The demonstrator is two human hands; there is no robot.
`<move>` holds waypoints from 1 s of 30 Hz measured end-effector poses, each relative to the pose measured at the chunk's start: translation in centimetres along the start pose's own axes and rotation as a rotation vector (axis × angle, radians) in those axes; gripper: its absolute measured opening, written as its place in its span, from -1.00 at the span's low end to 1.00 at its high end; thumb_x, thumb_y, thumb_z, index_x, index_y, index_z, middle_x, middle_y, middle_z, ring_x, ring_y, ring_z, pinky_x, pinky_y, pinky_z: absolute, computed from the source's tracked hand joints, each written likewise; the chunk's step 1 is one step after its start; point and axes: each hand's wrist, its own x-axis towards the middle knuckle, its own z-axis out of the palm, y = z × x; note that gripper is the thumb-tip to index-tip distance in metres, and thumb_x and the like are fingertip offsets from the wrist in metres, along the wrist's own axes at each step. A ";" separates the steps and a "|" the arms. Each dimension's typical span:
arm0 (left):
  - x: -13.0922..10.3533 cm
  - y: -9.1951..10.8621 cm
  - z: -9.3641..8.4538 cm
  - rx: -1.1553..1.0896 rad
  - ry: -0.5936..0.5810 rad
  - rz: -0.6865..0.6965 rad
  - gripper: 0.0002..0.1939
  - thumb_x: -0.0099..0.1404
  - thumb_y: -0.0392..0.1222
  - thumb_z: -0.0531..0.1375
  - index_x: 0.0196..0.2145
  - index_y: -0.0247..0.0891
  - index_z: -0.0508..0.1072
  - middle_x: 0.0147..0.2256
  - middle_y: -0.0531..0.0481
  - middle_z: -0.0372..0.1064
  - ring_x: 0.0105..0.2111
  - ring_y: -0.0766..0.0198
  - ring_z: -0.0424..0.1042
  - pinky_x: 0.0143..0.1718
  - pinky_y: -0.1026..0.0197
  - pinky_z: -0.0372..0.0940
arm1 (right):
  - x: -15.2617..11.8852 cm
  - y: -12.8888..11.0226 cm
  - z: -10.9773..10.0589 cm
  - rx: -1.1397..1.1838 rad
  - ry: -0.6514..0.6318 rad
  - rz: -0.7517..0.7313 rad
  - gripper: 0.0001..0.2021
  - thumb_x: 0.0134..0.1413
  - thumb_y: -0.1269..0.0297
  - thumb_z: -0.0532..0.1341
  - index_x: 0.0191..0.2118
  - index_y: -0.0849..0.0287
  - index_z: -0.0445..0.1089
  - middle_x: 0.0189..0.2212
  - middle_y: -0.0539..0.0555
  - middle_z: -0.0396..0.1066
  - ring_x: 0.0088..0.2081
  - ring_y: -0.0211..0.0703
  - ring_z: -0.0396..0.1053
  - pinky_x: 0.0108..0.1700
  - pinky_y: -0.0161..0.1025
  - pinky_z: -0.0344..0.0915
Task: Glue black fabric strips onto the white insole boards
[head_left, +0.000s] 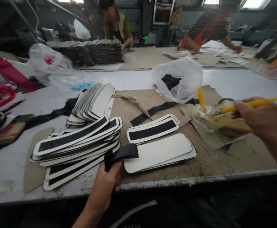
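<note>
My left hand point(106, 179), at the table's front edge, is closed on a black strip point(127, 152) whose end lies over the top blank white panel point(164, 148) of a small stack. My right hand point(257, 117) grips a yellow-handled brush point(263, 102); its bristles are at a glue-smeared container point(233, 125), where white paste shows. A second yellow brush point(201, 98) stands in the paste. Behind the blank panels lies a short stack of white pieces with black strips on them point(152, 129). A bigger pile of such pieces point(76, 136) is left of my left hand.
Plain white pieces point(101, 101) lean in a fanned stack. A clear plastic bag point(188, 76) holds black material. Brown card point(138, 95) covers part of the table. Two people work across it, near stacked dark pieces point(100, 52). Another plastic bag point(48, 60) lies left.
</note>
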 end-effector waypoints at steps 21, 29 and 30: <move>0.1 -0.9 -1.0 0.133 -0.144 0.116 -0.72 0.05 -0.01 0.26 -0.43 -0.26 0.33 -0.62 0.19 0.06 -0.65 0.46 0.02 -0.65 0.36 -0.03 | -22.3 -10.2 7.3 0.731 -0.816 0.211 -0.82 0.09 0.16 0.23 -0.36 0.16 0.31 -0.55 -0.05 0.33 -0.52 -0.30 0.30 -0.45 -0.34 0.27; 0.1 -1.3 -0.9 0.148 -0.120 0.126 -0.73 0.08 0.00 0.24 -0.43 -0.25 0.33 -0.63 0.17 0.08 -0.65 0.43 0.03 -0.65 0.34 -0.02 | -20.3 -9.9 4.5 0.256 -0.672 -0.028 -0.77 0.08 0.04 0.20 -0.40 0.10 0.30 -0.61 -0.04 0.34 -0.54 -0.18 0.33 -0.44 -0.24 0.27; 0.1 -1.5 -1.0 0.153 -0.114 0.129 -0.72 0.08 0.01 0.24 -0.42 -0.26 0.34 -0.62 0.16 0.10 -0.64 0.42 0.04 -0.64 0.34 -0.01 | -19.8 -9.5 4.0 0.199 -0.646 -0.049 -0.76 0.08 0.04 0.19 -0.40 0.10 0.30 -0.62 -0.04 0.34 -0.55 -0.17 0.33 -0.44 -0.24 0.27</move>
